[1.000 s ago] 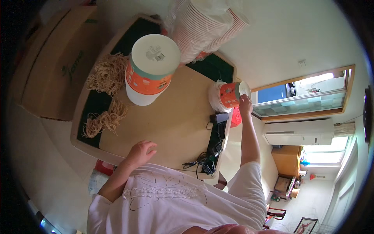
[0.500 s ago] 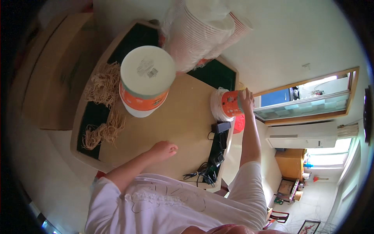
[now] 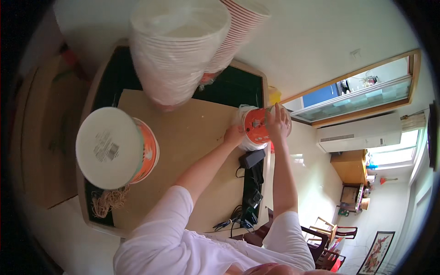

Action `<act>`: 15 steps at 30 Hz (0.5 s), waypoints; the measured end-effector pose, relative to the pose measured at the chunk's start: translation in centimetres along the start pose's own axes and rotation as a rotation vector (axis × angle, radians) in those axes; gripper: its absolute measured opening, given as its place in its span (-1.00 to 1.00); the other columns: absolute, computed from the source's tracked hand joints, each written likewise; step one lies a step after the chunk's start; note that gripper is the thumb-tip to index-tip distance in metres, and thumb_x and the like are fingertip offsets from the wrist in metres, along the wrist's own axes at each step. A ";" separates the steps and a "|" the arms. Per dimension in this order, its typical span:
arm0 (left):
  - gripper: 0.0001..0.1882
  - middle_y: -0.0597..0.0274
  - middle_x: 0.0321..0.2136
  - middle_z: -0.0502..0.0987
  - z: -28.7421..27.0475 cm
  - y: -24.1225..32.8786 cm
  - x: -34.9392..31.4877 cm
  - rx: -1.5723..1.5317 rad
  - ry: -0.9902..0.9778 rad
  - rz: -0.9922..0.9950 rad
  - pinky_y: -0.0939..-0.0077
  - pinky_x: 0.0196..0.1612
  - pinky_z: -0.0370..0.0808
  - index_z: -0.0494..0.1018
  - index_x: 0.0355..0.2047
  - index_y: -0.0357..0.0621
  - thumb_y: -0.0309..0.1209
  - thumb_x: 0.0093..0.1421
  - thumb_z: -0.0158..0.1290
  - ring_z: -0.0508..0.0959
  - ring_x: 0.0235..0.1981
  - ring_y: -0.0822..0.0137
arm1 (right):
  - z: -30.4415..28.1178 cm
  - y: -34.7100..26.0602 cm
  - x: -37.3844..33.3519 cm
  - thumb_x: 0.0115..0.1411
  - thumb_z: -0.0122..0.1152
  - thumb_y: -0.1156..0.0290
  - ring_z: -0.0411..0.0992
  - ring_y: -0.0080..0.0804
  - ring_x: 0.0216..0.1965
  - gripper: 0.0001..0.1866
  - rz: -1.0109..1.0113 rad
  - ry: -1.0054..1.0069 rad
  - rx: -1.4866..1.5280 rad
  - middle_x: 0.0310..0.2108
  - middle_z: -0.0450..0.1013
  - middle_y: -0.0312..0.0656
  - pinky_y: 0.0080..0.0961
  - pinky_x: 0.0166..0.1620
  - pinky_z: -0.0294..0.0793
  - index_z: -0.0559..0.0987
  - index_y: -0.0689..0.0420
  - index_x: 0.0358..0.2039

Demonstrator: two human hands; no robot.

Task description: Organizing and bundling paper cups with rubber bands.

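Note:
A small stack of orange paper buckets (image 3: 255, 127), partly in a clear plastic sleeve, lies on its side at the table's right edge. My right hand (image 3: 278, 123) grips its base end, fingers over the top. At the rim end my left hand (image 3: 234, 135) is closed against the stack; its fingertips are partly hidden. An upturned orange paper bucket (image 3: 145, 149) with a white base stands at the left of the table. Tall plastic-wrapped stacks of white paper buckets (image 3: 176, 55) stand at the back.
Brown twine-like strands (image 3: 110, 201) lie beside the upturned bucket. A black power adapter (image 3: 252, 159) and coiled black cables (image 3: 236, 220) line the table's right edge. Brown cardboard (image 3: 160, 192) covers the tabletop's middle. A large cardboard box (image 3: 50, 133) stands left of the table.
My left hand has moved from the near middle of the table across to the stack at the right. My right hand stays on the stack's base end. The view has shifted.

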State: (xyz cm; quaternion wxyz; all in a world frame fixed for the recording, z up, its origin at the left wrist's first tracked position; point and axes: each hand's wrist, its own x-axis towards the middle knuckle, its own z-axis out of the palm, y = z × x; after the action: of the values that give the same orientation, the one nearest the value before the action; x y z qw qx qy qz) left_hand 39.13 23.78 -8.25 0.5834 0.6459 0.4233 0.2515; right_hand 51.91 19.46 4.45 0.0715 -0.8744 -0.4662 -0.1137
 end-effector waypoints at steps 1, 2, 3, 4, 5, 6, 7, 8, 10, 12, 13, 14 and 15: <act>-0.77 0.05 -0.51 0.56 0.5 -0.3 0.5 0.005 0.025 -0.034 0.34 -0.34 0.48 0.51 -0.51 -0.18 -0.26 -0.02 0.10 0.57 -0.41 0.14 | -0.1 -0.3 -0.1 0.17 -0.11 -0.12 0.07 0.09 0.20 -0.35 0.003 -0.004 -0.002 0.19 0.13 -0.01 0.13 0.15 0.04 0.12 -0.19 0.24; -0.77 0.05 -0.50 0.56 1.0 -0.6 1.0 0.009 0.051 -0.066 0.34 -0.34 0.48 0.51 -0.51 -0.19 -0.25 -0.04 0.11 0.57 -0.40 0.15 | -0.2 -0.3 0.0 0.17 -0.11 -0.11 0.07 0.08 0.20 -0.35 0.004 -0.007 -0.005 0.19 0.13 -0.01 0.11 0.16 0.03 0.12 -0.19 0.24; -0.77 0.05 -0.50 0.56 1.3 -0.9 1.6 0.011 0.047 -0.069 0.34 -0.34 0.48 0.51 -0.51 -0.19 -0.25 -0.04 0.11 0.57 -0.40 0.15 | -0.2 -0.2 0.0 0.17 -0.11 -0.11 0.07 0.08 0.20 -0.35 0.008 -0.010 -0.005 0.19 0.13 -0.01 0.11 0.16 0.03 0.12 -0.19 0.24; -0.76 0.06 -0.49 0.56 1.4 -1.4 2.1 -0.009 0.006 -0.078 0.30 -0.32 0.48 0.52 -0.49 -0.16 -0.24 -0.07 0.14 0.57 -0.38 0.11 | -0.1 -0.1 0.1 0.18 -0.10 -0.09 0.07 0.09 0.20 -0.36 -0.002 0.004 -0.002 0.19 0.13 0.00 0.10 0.17 0.02 0.13 -0.19 0.24; -0.75 0.06 -0.47 0.56 1.5 -1.8 2.3 -0.029 -0.040 -0.090 0.26 -0.29 0.49 0.54 -0.47 -0.12 -0.22 -0.09 0.16 0.56 -0.36 0.08 | -0.1 0.0 0.0 0.18 -0.09 -0.07 0.07 0.09 0.20 -0.37 -0.009 0.014 -0.001 0.18 0.13 0.02 0.08 0.17 0.02 0.13 -0.18 0.24; -0.75 0.06 -0.47 0.56 1.6 -2.2 2.5 -0.027 -0.045 -0.097 0.26 -0.29 0.49 0.54 -0.47 -0.12 -0.22 -0.09 0.16 0.56 -0.36 0.08 | -0.1 0.0 -0.1 0.18 -0.09 -0.07 0.07 0.09 0.20 -0.37 -0.005 0.007 -0.002 0.18 0.13 0.02 0.08 0.17 0.02 0.13 -0.18 0.24; -0.74 0.06 -0.47 0.56 1.4 -2.7 2.7 -0.083 -0.083 -0.141 0.27 -0.30 0.49 0.54 -0.48 -0.12 -0.21 -0.11 0.17 0.56 -0.36 0.09 | -0.3 0.0 -0.1 0.19 -0.08 -0.05 0.07 0.09 0.20 -0.38 -0.036 0.017 0.044 0.18 0.13 0.04 0.08 0.17 0.02 0.13 -0.18 0.23; -0.73 0.06 -0.48 0.56 1.3 -2.8 2.7 -0.139 -0.127 -0.183 0.28 -0.31 0.49 0.53 -0.49 -0.12 -0.20 -0.12 0.18 0.56 -0.37 0.09 | -0.4 0.2 -0.1 0.19 -0.06 -0.03 0.07 0.10 0.20 -0.38 -0.061 0.028 0.088 0.18 0.13 0.06 0.08 0.17 0.02 0.13 -0.17 0.23; -0.73 0.06 -0.48 0.56 1.3 -2.7 2.5 -0.115 -0.149 -0.161 0.28 -0.31 0.49 0.53 -0.50 -0.13 -0.20 -0.13 0.19 0.57 -0.39 0.09 | -0.2 0.6 0.0 0.19 -0.06 -0.01 0.07 0.10 0.20 -0.39 -0.060 0.038 0.072 0.17 0.13 0.08 0.09 0.17 0.02 0.13 -0.16 0.23; -0.72 0.06 -0.48 0.56 1.2 -2.7 2.2 -0.093 -0.159 -0.140 0.29 -0.31 0.49 0.52 -0.50 -0.15 -0.20 -0.14 0.20 0.57 -0.40 0.09 | -0.4 0.5 0.0 0.19 -0.06 0.00 0.07 0.10 0.20 -0.39 -0.069 0.047 0.061 0.17 0.14 0.09 0.09 0.16 0.02 0.14 -0.16 0.23; -0.72 0.07 -0.49 0.56 1.3 -2.7 2.0 -0.076 -0.128 -0.149 0.30 -0.32 0.49 0.50 -0.49 -0.16 -0.22 -0.12 0.19 0.57 -0.43 0.12 | -0.6 0.4 -0.1 0.20 -0.06 0.00 0.07 0.10 0.20 -0.39 -0.063 0.030 0.067 0.17 0.14 0.09 0.10 0.16 0.02 0.13 -0.17 0.23; -0.72 0.07 -0.50 0.56 1.4 -3.0 1.9 -0.060 -0.090 -0.157 0.31 -0.34 0.49 0.49 -0.48 -0.18 -0.23 -0.11 0.18 0.57 -0.45 0.15 | -0.8 0.1 -0.1 0.20 -0.07 0.00 0.07 0.11 0.20 -0.39 -0.061 0.014 0.077 0.17 0.14 0.09 0.10 0.16 0.02 0.13 -0.17 0.24; -0.72 0.07 -0.50 0.56 1.5 -3.2 2.0 -0.060 -0.087 -0.160 0.31 -0.34 0.49 0.49 -0.48 -0.18 -0.23 -0.11 0.18 0.57 -0.45 0.15 | -0.9 -0.2 -0.1 0.20 -0.07 0.00 0.07 0.11 0.20 -0.39 -0.065 0.011 0.078 0.17 0.14 0.09 0.10 0.16 0.02 0.13 -0.17 0.24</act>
State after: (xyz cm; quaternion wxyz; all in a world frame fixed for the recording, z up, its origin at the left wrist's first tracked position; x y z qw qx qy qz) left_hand 40.58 24.50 -12.01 0.6387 0.6024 0.4402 0.1882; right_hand 51.57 19.23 5.29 0.1044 -0.8548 -0.4980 -0.1025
